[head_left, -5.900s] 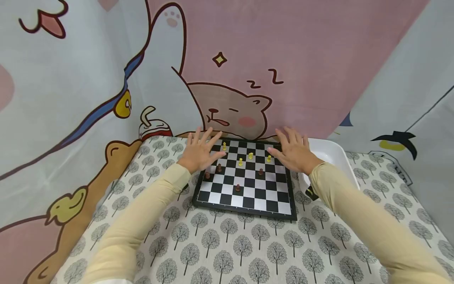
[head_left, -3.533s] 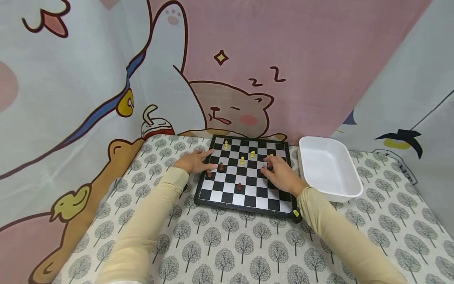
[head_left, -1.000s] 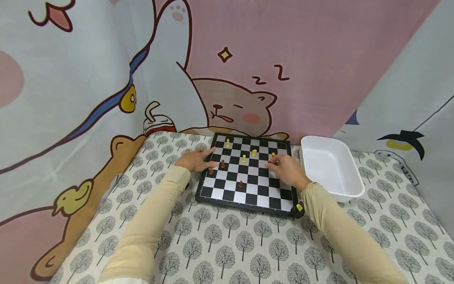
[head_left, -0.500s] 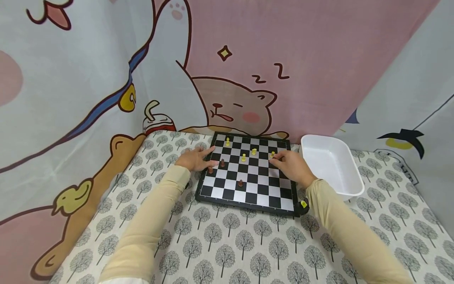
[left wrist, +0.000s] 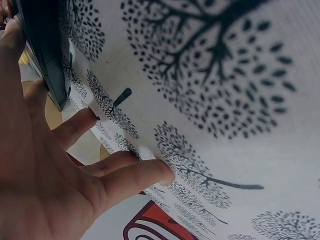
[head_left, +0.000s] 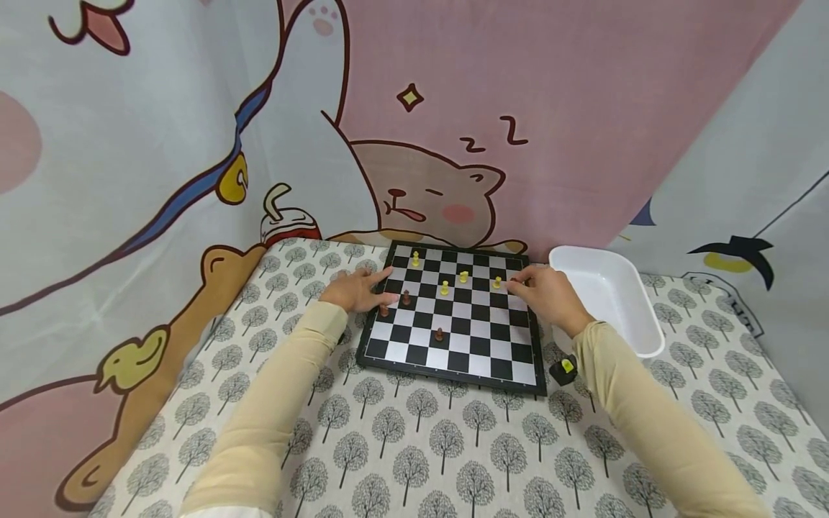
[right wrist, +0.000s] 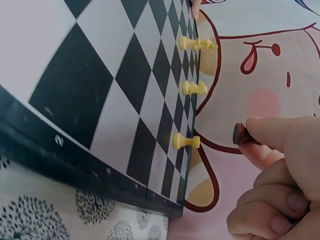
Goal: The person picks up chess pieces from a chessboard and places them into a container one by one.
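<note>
A black-and-white chessboard [head_left: 479, 347] lies on the table. My left hand [head_left: 352, 291] rests at its left edge, thumb and index finger reaching onto the board and the other fingers spread out over the cloth. At the right side, my right hand [head_left: 549, 293] pinches a dark brown chess piece [right wrist: 239, 134] between thumb and index finger, off the board; its upper part is hidden. Just left of those fingertips stands a yellow chess piece [head_left: 497, 283]. Several yellow pieces, one of them a knight [head_left: 463, 276], stand farther back. Three brown pieces remain upright, one [head_left: 439, 334] near the front.
Right of the board is a white plastic tub [head_left: 622, 302], partly behind my right hand. A small black item with a yellow patch [head_left: 563, 369] shows below my right wrist. Tree-print cloth [head_left: 414, 446] covers the table. Printed curtains hang behind.
My right hand has taken hold of a brown chess piece from the board's right half, lifted it and carried it rightward, past the yellow piece. My left hand has come down to the board's left edge.
</note>
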Motion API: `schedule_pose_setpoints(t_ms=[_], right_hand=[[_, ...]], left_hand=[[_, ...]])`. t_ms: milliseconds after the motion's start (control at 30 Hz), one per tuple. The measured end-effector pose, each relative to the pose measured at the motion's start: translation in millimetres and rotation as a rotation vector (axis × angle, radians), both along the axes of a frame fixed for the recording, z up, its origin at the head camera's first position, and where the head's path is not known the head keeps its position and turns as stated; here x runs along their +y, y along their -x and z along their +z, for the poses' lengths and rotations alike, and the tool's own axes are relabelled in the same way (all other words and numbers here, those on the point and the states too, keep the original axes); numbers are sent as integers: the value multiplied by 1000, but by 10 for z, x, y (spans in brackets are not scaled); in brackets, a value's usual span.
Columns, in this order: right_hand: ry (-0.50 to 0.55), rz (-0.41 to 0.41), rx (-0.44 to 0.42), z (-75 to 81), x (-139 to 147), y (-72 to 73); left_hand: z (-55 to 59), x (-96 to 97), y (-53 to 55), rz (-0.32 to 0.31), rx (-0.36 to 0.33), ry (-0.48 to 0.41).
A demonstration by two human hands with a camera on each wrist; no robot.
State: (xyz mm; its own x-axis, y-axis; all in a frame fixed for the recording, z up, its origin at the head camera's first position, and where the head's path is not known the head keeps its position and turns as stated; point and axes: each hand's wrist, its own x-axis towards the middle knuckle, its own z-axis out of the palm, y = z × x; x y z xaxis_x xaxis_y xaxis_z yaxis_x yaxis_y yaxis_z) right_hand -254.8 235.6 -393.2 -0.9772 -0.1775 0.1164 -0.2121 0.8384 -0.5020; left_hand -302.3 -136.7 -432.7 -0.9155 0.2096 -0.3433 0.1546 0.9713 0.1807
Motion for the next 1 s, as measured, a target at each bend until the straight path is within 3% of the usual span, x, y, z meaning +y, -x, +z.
schedule_pose_setpoints(t_ms=[367,767,1000], right_hand=[[-46,-13,-4,152,201,28],[-80,-38,70,309,437,86],[-85,-36,43,371,596,107]], left_hand=[[-2,6,24,-1,-7,4],[2,7,23,-8,0,18],[5,4,16,8,-9,2]])
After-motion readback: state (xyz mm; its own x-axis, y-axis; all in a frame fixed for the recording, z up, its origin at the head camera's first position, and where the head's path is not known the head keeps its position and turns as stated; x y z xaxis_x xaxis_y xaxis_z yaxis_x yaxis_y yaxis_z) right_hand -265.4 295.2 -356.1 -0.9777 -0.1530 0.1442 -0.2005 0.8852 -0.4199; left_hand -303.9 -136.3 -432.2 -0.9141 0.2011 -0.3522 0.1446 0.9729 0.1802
